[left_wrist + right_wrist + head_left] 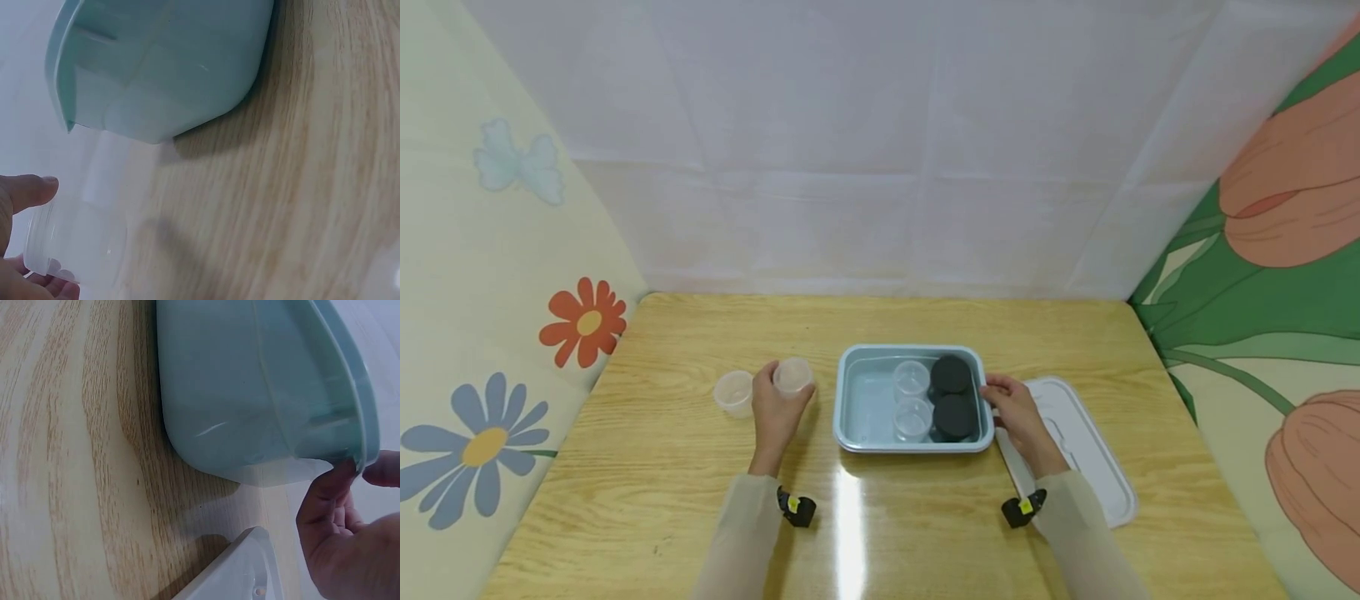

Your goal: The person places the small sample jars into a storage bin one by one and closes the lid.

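The left hand (777,421) grips a clear round plastic cup (793,377) above the table (685,500), left of a pale-blue rectangular plastic bin (865,400); the right hand (1018,417) pinches the bin's rim. Packing looks partly done: two clear cups (912,419) and two black round containers (951,375) sit inside. The held cup and another translucent cup (733,393) remain outside, and the white rectangular lid (1093,454) lies off, at right.
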Action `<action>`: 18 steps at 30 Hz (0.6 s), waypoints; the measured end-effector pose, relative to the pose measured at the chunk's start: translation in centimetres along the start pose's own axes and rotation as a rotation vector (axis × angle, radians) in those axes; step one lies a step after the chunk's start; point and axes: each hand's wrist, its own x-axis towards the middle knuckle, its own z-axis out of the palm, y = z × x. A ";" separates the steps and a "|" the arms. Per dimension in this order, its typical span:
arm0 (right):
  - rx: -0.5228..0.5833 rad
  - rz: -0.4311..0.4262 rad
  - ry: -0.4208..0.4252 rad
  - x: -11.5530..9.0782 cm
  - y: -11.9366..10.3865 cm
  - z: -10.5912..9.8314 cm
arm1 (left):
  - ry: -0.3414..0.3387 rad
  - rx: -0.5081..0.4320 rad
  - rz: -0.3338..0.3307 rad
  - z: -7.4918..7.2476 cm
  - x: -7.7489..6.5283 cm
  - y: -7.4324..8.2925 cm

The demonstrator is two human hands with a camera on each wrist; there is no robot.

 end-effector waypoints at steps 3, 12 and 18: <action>0.002 0.002 0.000 -0.1 -0.1 0.1 | -0.011 -0.010 0.009 -0.2 0.0 0.4; 0.014 -0.016 -0.006 -0.2 -0.1 0.0 | -0.069 -0.007 0.019 -0.7 0.3 1.9; 0.007 -0.015 -0.009 -0.1 0.0 0.0 | -0.082 0.005 0.046 -0.8 0.5 2.7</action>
